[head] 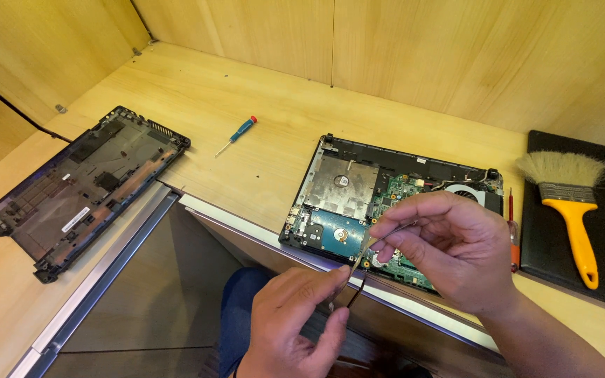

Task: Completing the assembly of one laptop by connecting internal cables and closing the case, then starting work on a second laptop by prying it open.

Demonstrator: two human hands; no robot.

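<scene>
Fingers [386, 227] of right hand [449, 252] pinching tweezers [379, 241], left hand [295, 315] below

A pale wooden desktop [260, 105] fills the view; matching light wood wall panels [400, 49] rise from ten to two o'clock, warmly lit.

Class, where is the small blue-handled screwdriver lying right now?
The small screwdriver lies on the wooden desk, between the detached bottom cover on its left and the opened laptop on its right.
</scene>
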